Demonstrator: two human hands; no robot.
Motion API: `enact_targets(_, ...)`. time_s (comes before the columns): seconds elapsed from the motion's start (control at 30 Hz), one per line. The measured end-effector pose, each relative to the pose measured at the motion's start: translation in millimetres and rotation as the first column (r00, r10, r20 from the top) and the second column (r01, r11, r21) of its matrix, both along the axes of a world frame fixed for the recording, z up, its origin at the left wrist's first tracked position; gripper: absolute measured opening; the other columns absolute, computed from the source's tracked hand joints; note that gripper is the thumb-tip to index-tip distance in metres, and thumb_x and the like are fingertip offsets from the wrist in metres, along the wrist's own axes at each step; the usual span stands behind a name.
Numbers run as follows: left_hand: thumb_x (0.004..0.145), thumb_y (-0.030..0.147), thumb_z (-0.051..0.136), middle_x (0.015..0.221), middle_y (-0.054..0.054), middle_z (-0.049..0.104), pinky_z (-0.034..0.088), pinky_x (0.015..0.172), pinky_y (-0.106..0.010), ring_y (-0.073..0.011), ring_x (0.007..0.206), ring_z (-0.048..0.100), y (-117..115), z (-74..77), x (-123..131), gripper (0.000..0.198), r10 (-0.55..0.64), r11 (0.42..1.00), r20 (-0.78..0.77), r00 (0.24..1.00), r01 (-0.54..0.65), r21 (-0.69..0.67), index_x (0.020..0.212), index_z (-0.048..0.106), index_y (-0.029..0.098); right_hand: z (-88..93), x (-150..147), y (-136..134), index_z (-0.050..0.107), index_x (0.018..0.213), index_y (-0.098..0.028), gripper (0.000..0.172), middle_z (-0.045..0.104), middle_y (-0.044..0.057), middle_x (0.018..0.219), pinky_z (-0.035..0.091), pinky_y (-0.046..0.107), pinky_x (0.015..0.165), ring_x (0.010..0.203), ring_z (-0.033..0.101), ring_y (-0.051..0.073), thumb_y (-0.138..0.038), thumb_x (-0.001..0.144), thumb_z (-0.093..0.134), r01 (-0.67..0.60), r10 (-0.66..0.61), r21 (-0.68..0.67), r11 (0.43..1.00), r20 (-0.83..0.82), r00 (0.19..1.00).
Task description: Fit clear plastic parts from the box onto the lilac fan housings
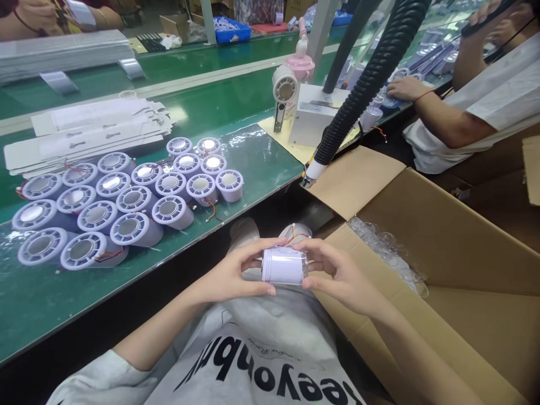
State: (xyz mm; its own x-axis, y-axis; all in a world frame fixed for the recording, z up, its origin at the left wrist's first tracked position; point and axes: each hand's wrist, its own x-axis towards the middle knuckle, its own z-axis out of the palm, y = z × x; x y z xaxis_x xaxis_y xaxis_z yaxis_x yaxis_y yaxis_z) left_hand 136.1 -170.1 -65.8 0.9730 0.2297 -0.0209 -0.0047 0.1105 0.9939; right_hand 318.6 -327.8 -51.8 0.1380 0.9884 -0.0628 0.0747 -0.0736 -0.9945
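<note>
Between my two hands, over my lap, is a pale lilac cylindrical housing (283, 266) lying on its side. A clear plastic sleeve or cover seems to surround its right end. My left hand (240, 270) is closed round the left end, thumb below and fingers above. At the other end, my right hand (337, 273) grips it with thumb and fingers. Just behind it, a second round part (297, 232) with red and yellow wires rests near my knees, partly hidden by my fingers.
Several lilac cylinders (135, 199) with silver centres stand on the green bench (236, 225) at left, before stacked white cards (97, 126). A black hose (363, 84) hangs over an open cardboard box (472, 253) holding clear plastic pieces (390, 253). A co-worker's arm (442, 118) is at right.
</note>
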Motion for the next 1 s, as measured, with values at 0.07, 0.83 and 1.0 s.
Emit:
enact_targets(0.07,0.070,0.015,0.079,0.143,-0.004,0.050,0.044,0.107,-0.037,-0.0245,0.129,0.050,0.5,-0.2,-0.7,0.073,-0.007,1.000,-0.001,1.000,0.007,0.009,0.134,0.051,0.035,0.4,-0.6,-0.1,0.057,0.117,-0.032,0.038,0.057,0.002,0.122,0.054,0.029,0.085,0.106,0.059,0.019,-0.030,0.082,0.073,0.007,-0.007,-0.025,1.000,-0.027,1.000)
enact_targets(0.83,0.069,0.015,0.079,0.145,-0.006,0.048,0.042,0.109,-0.041,-0.0267,0.135,0.043,3.1,-3.2,-1.2,0.075,-0.038,0.996,0.027,0.999,0.036,0.083,0.135,0.050,0.035,-8.7,-8.7,9.8,0.045,0.091,-0.019,0.049,0.063,-0.001,0.064,0.054,0.020,0.049,0.055,0.067,0.015,-0.064,0.080,0.062,-0.017,-0.114,-0.311,0.950,-0.397,0.911)
enact_targets(1.0,0.068,0.015,0.080,0.145,-0.007,0.047,0.040,0.110,-0.043,-0.0282,0.138,0.039,4.5,-4.8,-1.2,0.075,-0.046,0.993,0.074,0.996,0.038,0.109,0.134,0.051,0.034,-9.2,-13.3,14.2,0.042,0.082,-0.020,0.057,0.061,-0.002,0.055,0.048,0.016,0.036,0.043,0.063,0.014,-0.073,0.073,0.060,-0.041,-0.157,-0.379,0.925,-0.475,0.866)
